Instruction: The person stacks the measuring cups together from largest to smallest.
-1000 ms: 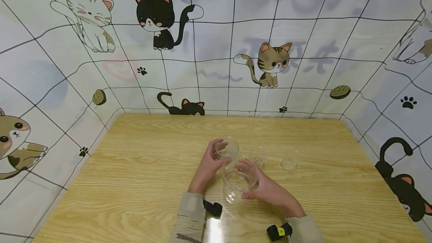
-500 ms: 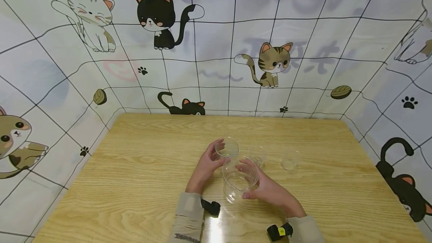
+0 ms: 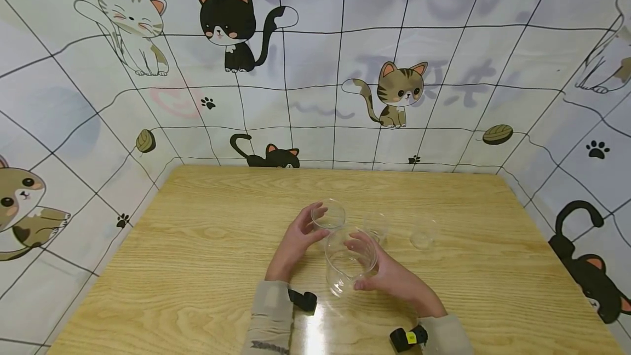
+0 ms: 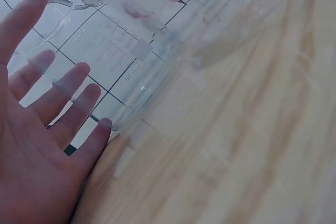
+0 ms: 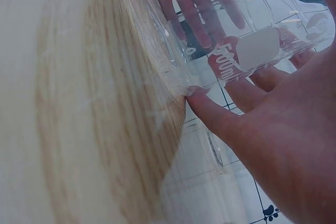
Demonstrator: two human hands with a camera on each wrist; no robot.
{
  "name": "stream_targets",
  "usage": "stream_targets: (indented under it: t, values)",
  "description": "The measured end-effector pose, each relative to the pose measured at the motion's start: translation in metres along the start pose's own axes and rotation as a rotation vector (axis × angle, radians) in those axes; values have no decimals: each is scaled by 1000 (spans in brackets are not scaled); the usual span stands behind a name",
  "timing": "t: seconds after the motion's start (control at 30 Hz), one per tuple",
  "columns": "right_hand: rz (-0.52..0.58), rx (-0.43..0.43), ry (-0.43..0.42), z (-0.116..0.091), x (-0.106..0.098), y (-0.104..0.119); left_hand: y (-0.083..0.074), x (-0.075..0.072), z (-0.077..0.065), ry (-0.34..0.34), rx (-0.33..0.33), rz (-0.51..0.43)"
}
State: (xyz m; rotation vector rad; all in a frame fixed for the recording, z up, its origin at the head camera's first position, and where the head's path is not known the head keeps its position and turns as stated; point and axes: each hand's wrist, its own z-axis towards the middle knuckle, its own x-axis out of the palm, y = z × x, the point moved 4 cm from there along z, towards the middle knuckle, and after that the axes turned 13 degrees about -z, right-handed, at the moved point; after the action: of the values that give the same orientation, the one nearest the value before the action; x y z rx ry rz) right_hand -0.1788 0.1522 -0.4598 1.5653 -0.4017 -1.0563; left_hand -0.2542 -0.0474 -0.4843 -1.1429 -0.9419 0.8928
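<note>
Head view: on your left, a tan-and-white cat [image 3: 22,201] decorates the grid-lined backdrop [image 3: 315,70] that rises around the pale wood counter [image 3: 207,240]. Moving right, your left sleeve [image 3: 270,311], beige, leads up to a black wrist device [image 3: 303,300]. Your left grip [image 3: 296,237] is curled round the smaller beaker [image 3: 336,218], grasping it near the middle of the counter; the left wrist view catches your fingers [image 4: 62,86] spread along clear glass bearing a faint printed scale [image 4: 113,51].

Just to its right and nearer you, the larger beaker [image 3: 341,270] stands upright, overlapping the smaller one from above; you cannot tell whether the two touch. Behind it and to the right sits a small clear vessel [image 3: 378,224], close to your right hand's fingertips. Your right grip [image 3: 386,273] grasps the larger beaker from the right, your thumb [image 5: 210,106] low on its wall in the right wrist view, where a "500ml" mark [image 5: 226,62] shows beside a white patch [image 5: 257,48]. A second black device [image 3: 409,338] and your right sleeve [image 3: 446,336] follow. Farther right, another clear vessel [image 3: 424,234] rests apart on the counter, before a black cat [image 3: 589,273] on the backdrop.
</note>
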Motion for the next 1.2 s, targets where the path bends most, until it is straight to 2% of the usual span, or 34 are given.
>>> stream_targets:
  t: [0.1, 0.3, 0.43, 0.83, 1.0, 1.2]
  values:
    - [0, 2, -4, 0, 0, -1, -3, 0, -1, 2, 7, 11]
    - [-2, 0, -11, 0, 0, -3, -24, 6, -7, 37, 6, -46]
    - [-1, -6, -10, 0, 0, -5, -30, 9, -8, 59, 3, -60]
    - [43, -6, 0, -1, -1, 7, -34, 17, -4, 37, 21, -56]
    - [8, -12, -6, -1, 0, 3, -36, 20, -3, 30, 20, -28]
    - [10, -29, -3, -1, 0, 0, -20, 18, 4, -13, 12, 38]
